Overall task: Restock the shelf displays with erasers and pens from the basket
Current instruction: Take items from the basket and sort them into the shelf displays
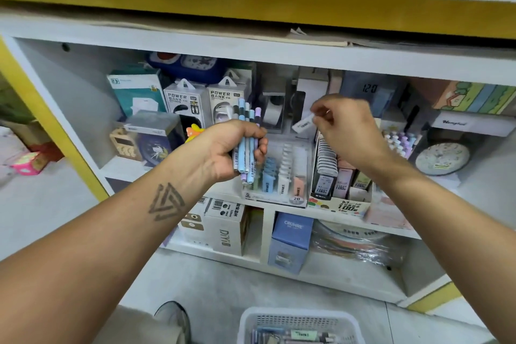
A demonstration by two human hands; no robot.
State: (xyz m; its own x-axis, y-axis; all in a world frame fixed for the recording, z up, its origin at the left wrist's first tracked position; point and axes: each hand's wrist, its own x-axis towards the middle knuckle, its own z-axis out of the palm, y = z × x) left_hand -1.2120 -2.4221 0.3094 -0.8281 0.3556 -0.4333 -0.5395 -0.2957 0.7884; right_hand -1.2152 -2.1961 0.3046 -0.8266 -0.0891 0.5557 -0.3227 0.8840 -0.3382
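Pinching an eraser (302,123) at its fingertips, right hand (346,131) (left hand (231,148) grips pens (247,142)).

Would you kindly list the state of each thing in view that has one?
left hand: grips a bundle of pens
pens: upright in the fist
right hand: pinches a white eraser
white eraser: held above the eraser display
eraser display: partly filled rows
basket: on the floor, still holding stock

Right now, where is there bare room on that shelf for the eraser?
Clear tray: bare floor behind the eraser rows, under the eraser the right hand pinches. Bare shelf far left. Crowded: lead-case box, pen cups.
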